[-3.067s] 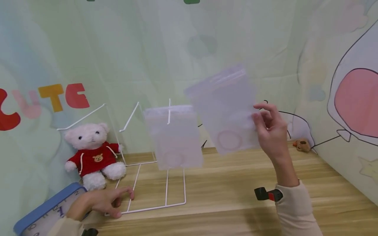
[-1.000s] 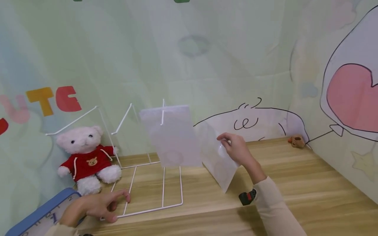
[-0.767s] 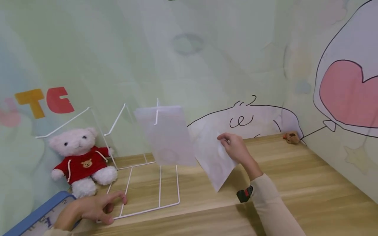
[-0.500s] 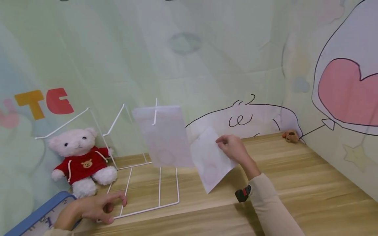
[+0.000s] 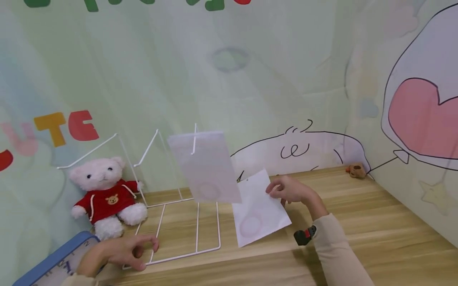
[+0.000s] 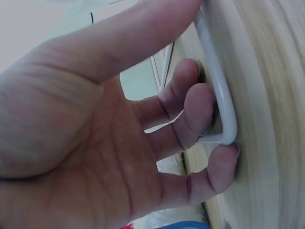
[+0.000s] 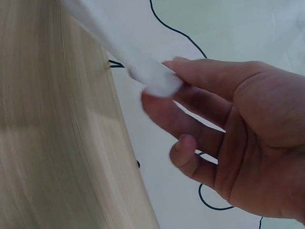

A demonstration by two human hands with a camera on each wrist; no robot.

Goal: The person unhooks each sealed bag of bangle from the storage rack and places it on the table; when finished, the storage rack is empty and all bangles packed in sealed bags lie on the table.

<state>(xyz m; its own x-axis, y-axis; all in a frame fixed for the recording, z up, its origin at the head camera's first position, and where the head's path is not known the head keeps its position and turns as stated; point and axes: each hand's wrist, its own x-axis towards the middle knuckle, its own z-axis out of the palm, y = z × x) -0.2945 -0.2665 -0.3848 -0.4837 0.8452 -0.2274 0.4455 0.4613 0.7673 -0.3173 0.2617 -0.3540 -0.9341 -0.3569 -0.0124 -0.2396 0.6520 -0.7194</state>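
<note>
Aslant, pinched bag (image 5: pixel 262 210), ringed end (image 5: pixel 251 225) lowest

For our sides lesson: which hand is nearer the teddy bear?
The left hand, just in front of the teddy bear; the right hand is well off, past the white rack.

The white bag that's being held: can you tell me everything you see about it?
The flat white bag looks like thin plastic, with a faint pinkish circle near its lower end. It slants over the wooden table; whether it touches is unclear. The right grip pinches its side edge.
</note>
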